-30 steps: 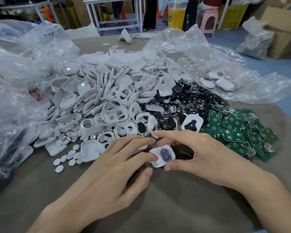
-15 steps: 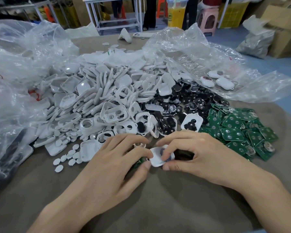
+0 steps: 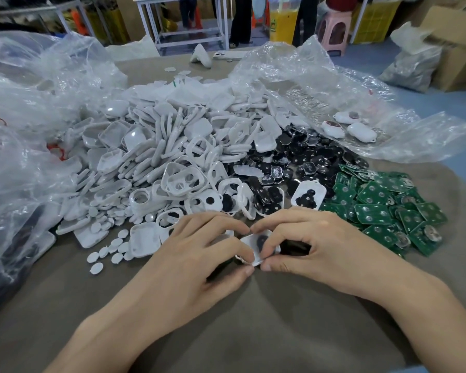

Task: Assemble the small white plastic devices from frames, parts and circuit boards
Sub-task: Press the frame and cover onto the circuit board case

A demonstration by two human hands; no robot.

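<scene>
Over the last second both hands closed in on the small white device (image 3: 259, 242). The left hand (image 3: 189, 259), whose fingers had lain nearly straight along the piece's left edge, curled them over it, and its thumb moved right until it nearly met the right thumb at the near edge. The right hand (image 3: 320, 246) bent its outstretched forefinger down onto the far edge. The device's white face with its dark oval, formerly open to view, became largely covered.
</scene>
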